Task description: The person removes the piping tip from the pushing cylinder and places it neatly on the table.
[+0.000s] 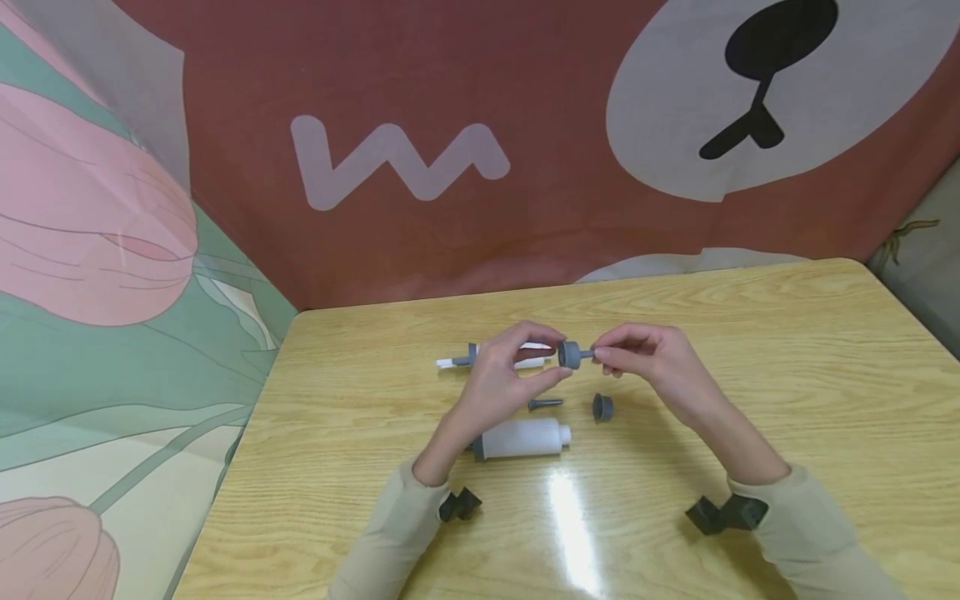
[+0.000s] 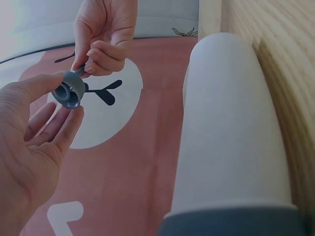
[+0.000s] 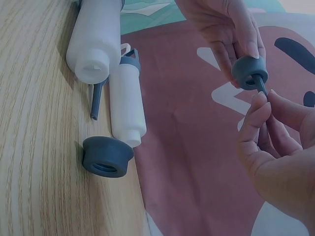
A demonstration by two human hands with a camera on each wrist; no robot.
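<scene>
My left hand (image 1: 504, 367) pinches a grey screw cap (image 1: 569, 355) by its rim, held above the table. The cap's open threaded side (image 2: 70, 93) faces my left palm. From the right, my right hand (image 1: 651, 354) pinches a thin grey nozzle (image 3: 260, 84) between thumb and fingertips. The nozzle stands at the hole in the cap's closed face, in line with it. Below the hands lie a second, wider-rimmed grey cap (image 1: 602, 407) and another tapered grey nozzle (image 1: 545, 404).
A large white bottle (image 1: 525, 439) with a grey end lies on its side on the wooden table (image 1: 337, 500). Behind the left hand lies a slimmer white bottle (image 3: 127, 98) with a grey collar. A patterned cloth (image 1: 450, 242) hangs behind the table's far edge.
</scene>
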